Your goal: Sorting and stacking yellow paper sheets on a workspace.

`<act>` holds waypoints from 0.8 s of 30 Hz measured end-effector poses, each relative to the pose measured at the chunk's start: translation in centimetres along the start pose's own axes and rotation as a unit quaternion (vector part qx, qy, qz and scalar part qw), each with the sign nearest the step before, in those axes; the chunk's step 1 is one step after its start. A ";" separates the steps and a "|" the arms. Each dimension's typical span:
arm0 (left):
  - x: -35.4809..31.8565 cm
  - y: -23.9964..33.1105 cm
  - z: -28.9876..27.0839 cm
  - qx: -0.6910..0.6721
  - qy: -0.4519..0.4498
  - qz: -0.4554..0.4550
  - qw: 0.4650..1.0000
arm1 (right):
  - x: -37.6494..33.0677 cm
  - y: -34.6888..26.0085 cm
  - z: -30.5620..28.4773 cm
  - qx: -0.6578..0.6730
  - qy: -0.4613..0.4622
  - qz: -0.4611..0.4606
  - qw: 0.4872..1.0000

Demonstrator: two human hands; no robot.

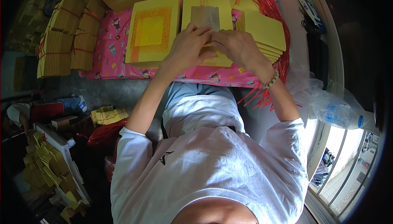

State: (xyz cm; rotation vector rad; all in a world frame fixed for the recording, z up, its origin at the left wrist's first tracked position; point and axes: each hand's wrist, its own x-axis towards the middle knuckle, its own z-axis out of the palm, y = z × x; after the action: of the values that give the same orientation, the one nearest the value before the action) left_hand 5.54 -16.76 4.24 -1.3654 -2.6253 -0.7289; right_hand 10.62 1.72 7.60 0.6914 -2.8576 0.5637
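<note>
"On the pink surface [110,60], what is happening?"
"Left hand [190,45] and right hand [240,47] are meeting over a silver-patched paper stack [206,17] lying front-centre; I cannot tell whether either grip is pinching."

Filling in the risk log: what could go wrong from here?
Left hand and right hand are together at the silver-patched stack; its top sheet may shift.
The right hand is also beside the splayed yellow stack; a bump could spread it.
Beaded bracelet sits close to red strands; it might snag them.
</note>
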 end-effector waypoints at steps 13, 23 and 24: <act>-0.2 0.4 -3.6 -0.213 0.107 -0.159 0.958 | -0.7 0.5 0.7 0.400 0.273 0.185 0.855; -1.8 0.5 -2.5 -0.564 0.090 -0.160 0.805 | 0.3 1.1 3.9 0.506 0.138 0.070 0.849; -1.6 0.6 -2.1 -0.563 0.091 -0.159 0.806 | 0.4 0.7 3.9 0.515 0.131 0.085 0.843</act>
State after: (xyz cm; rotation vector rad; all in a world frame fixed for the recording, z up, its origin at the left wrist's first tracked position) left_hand 6.64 -18.62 5.81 -0.8092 -2.2198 -2.5696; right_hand 9.75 0.65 3.89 0.3856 -2.1762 2.0820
